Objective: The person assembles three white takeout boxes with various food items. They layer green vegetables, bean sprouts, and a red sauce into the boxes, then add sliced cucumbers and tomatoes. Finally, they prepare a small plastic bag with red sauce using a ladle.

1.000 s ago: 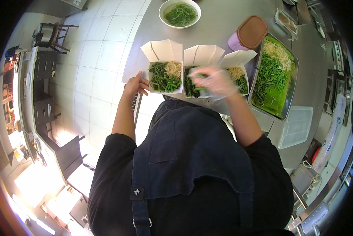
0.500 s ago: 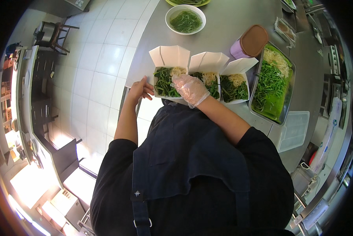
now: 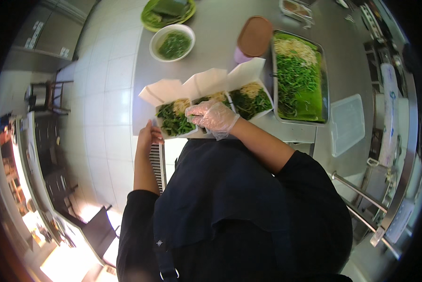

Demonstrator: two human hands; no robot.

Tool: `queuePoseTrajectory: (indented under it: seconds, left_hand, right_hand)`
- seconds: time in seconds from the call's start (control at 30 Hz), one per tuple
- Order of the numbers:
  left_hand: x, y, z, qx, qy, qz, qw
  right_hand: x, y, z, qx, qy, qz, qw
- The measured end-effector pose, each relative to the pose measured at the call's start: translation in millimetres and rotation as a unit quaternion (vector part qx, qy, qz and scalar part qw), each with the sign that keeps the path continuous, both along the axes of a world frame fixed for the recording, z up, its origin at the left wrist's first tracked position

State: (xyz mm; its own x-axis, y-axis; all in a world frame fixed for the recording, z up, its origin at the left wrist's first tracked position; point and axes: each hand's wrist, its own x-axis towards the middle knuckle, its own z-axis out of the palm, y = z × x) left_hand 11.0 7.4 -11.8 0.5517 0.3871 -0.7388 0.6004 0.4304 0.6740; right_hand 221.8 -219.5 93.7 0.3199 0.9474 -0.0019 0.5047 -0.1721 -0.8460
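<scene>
Three white folding cartons stand open in a row at the counter's near edge: a left carton (image 3: 171, 134), a middle carton (image 3: 206, 81) and a right carton (image 3: 249, 70). Each holds dark leafy greens and pale sprouts. My right hand (image 3: 214, 117), in a clear plastic glove, is over the middle carton. Its fingers are drawn together at the left carton's right rim, and whatever they pinch is hidden. My bare left hand (image 3: 150, 134) rests against the left carton's near-left corner, thumb and fingers apart.
Right of the cartons lies a metal tray (image 3: 326, 94) of chopped green vegetables and sprouts on leaf. Behind them stand a brown-lidded purple container (image 3: 255, 35), a white bowl (image 3: 153, 47) of greens and a green plate (image 3: 147, 21). A clear plastic lid (image 3: 348, 124) lies at right.
The whole view has shifted, with the counter items now further left. My right fingers have drawn back from the left carton's sprouts toward its near-right rim. My left hand sits closer against the carton.
</scene>
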Motion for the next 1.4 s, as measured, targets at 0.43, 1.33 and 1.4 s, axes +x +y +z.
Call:
queuePoseTrajectory:
  seconds: [0.43,1.33,1.4]
  left_hand:
    - [12,-10,10,0.015,0.028,0.01,0.999]
    - [23,-44,17,0.176,-0.106,0.064,0.977]
    - [22,-38,12,0.185,-0.107,0.029,0.977]
  right_hand:
    - [187,-233,13,-0.195,0.027,-0.434,0.879]
    - [92,-118,-21,-0.378,-0.214,-0.279,0.856]
    - [81,-114,-14,-0.364,-0.2,-0.278,0.866]
